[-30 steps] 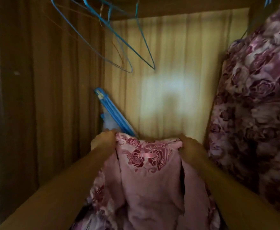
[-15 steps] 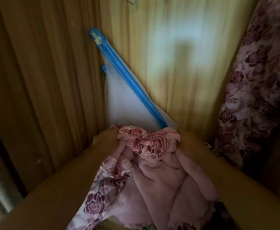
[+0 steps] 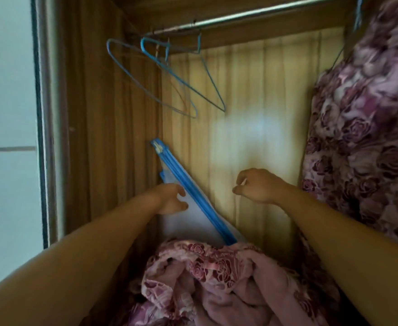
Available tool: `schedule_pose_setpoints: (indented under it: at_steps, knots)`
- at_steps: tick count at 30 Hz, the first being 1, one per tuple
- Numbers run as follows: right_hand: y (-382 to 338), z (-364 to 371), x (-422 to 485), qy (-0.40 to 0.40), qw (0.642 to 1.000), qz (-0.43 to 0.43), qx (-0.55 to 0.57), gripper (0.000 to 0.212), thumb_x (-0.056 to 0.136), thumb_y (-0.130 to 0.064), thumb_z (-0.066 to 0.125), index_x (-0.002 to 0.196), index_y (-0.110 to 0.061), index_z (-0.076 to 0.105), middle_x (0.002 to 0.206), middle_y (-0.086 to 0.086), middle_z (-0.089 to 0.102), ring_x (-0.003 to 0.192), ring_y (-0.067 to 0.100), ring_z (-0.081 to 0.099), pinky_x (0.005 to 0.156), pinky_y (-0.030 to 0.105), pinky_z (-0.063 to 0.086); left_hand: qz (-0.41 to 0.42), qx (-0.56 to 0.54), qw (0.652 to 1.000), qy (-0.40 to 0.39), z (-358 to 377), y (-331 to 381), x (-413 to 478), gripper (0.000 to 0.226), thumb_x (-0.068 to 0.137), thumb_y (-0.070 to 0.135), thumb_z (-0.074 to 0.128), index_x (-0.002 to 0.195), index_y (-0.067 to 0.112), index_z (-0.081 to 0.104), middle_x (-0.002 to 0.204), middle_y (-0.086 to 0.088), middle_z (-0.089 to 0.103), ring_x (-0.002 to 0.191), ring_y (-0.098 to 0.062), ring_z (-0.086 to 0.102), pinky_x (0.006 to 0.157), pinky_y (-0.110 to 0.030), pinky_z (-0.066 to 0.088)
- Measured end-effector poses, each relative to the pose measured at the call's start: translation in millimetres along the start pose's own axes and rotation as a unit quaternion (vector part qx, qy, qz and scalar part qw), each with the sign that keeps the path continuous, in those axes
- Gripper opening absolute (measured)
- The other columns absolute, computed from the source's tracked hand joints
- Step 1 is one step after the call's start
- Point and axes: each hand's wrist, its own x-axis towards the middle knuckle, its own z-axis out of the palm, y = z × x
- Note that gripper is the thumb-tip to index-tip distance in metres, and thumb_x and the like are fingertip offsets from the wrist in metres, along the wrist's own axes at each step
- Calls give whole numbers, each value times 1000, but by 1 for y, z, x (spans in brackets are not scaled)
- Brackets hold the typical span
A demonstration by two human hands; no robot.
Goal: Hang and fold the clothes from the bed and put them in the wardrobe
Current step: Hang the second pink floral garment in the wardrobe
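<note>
Both hands, the left hand (image 3: pixel 169 200) and the right hand (image 3: pixel 257 185), hover half-curled and empty inside the wardrobe (image 3: pixel 113 118), because the pink rose-patterned garment (image 3: pixel 217 278) lies crumpled below them, under the free blue wire hangers (image 3: pixel 169 76).

pale tiled wall (image 3: pixel 7 95) at left, white bag with a blue zip edge (image 3: pixel 188 196) leaning in the corner

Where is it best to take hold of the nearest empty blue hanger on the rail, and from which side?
Probably the sloping lower arm of the blue wire hanger, reached from below and in front. Its hook sits tight among others on the rail, while the arm hangs free. Right hand is empty and nearer.
</note>
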Motion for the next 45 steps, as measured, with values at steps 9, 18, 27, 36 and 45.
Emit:
schedule_pose_setpoints:
  at_steps: [9,18,27,36,45]
  knots:
    - [-43,-105,-13,174,984,-21,17,17,83,-47,63,88,-30,66,94,-6,67,88,17,63,84,36,54,76,51,988,122,-126,61,-25,33,86,29,68,117,19,67,118,-13,69,110,-31,64,87,-30,50]
    - [-57,-127,-19,240,970,-23,3,18,87,-46,58,92,-30,64,83,-6,65,82,19,63,66,29,46,196,68,902,378,-203,100,-70,17,86,26,61,100,22,70,92,0,68,97,-26,65,82,-35,52]
    - [-61,-128,-11,266,963,-34,-10,20,91,-49,53,95,-31,62,96,-5,66,87,21,63,71,30,49,10,139,891,433,-256,96,-36,56,95,47,57,139,15,43,134,-17,49,122,-38,50,89,-49,48]
    - [-41,-117,-1,267,963,-28,-26,24,92,-52,50,97,-32,62,96,-6,68,87,18,62,72,31,50,35,-62,911,407,-266,99,-5,20,100,21,49,106,6,61,111,-17,65,97,-36,63,73,-41,49]
    - [-12,-101,5,256,966,-14,-43,26,94,-54,49,93,-31,60,82,-7,64,85,18,62,63,28,43,36,-125,901,414,-271,136,29,41,83,-4,72,120,-1,56,116,-21,66,99,-39,70,74,-44,61]
